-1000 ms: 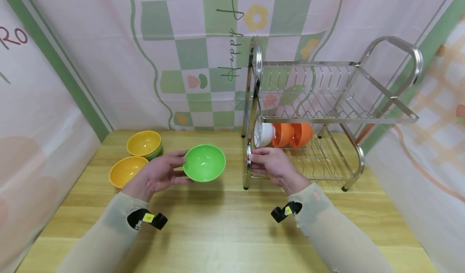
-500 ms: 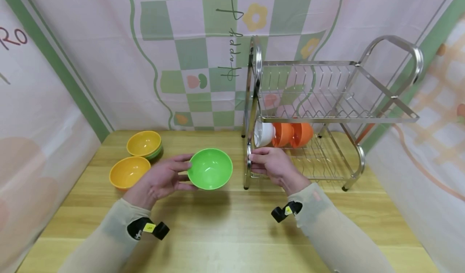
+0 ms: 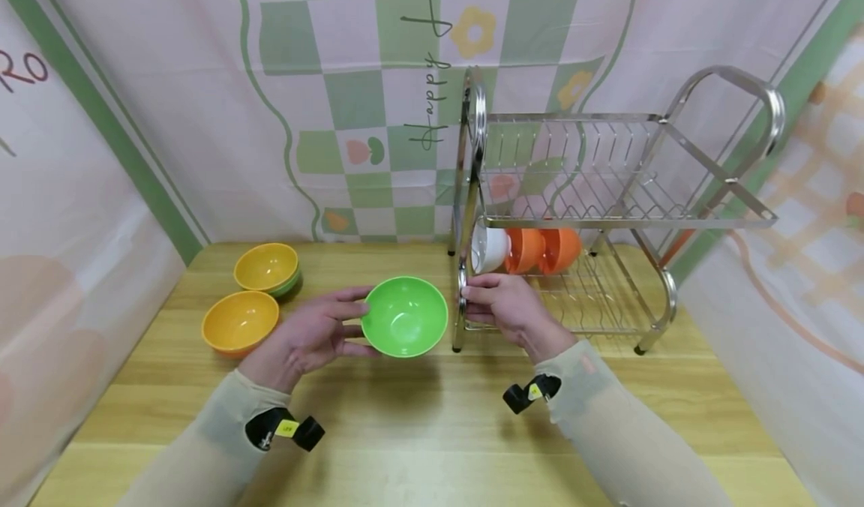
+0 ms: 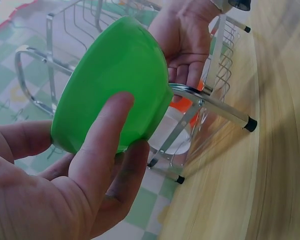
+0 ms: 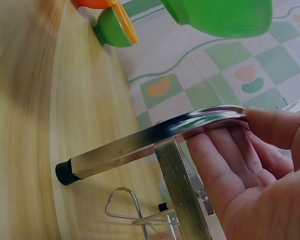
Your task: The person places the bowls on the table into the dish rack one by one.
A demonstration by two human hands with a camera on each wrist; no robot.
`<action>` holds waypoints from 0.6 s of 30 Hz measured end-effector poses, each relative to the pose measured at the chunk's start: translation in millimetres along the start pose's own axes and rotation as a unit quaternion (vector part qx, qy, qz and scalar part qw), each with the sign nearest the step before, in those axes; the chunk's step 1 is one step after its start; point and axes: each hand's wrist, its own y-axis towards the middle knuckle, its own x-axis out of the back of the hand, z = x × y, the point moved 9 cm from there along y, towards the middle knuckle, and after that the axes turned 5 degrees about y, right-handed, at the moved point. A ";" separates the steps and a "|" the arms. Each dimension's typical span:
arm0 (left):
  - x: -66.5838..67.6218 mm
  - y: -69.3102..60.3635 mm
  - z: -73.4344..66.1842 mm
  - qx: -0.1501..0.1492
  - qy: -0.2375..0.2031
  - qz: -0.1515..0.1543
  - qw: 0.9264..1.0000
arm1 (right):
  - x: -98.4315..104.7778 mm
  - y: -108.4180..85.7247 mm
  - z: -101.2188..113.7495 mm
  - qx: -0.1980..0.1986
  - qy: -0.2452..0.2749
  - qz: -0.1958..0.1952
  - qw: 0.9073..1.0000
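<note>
My left hand [image 3: 317,338] holds a green bowl [image 3: 405,316] above the table, thumb and fingers pinching its left side. In the left wrist view the bowl [image 4: 117,85] is tilted, with fingers spread along its outside. My right hand [image 3: 513,308] grips the front left post of a metal dish rack [image 3: 461,289]; the right wrist view shows the thumb and fingers around the curved tube [image 5: 205,120]. On the rack's lower tier, a white bowl [image 3: 491,247] and two orange bowls [image 3: 560,250] stand on edge in a row.
At the table's left lie a yellow bowl [image 3: 266,265] stacked on a green one [image 3: 289,286], and another yellow bowl [image 3: 239,321] in front. The rack's upper tier [image 3: 594,169] overhangs the lower one. A patterned cloth [image 3: 358,102] hangs behind the wooden table [image 3: 432,447].
My left hand has carried the green bowl to the right, closer to the rack's left post. The right hand has kept its grip on the rack without moving.
</note>
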 end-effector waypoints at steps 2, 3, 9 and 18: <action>-1.5 -0.5 -0.1 0.003 0.001 -0.003 1.000 | 0.1 -0.4 -0.5 0.000 0.000 0.000 1.000; -2.1 -0.6 -0.1 0.005 0.001 -0.004 1.000 | 0.1 -0.6 -0.8 -0.001 0.001 0.001 1.000; -5.8 0.0 0.5 0.010 -0.004 -0.002 1.000 | 0.8 -8.2 4.9 0.017 0.034 0.018 0.999; -8.7 0.8 0.8 0.008 -0.006 0.004 1.000 | 8.0 -37.1 30.0 0.083 0.159 0.018 0.984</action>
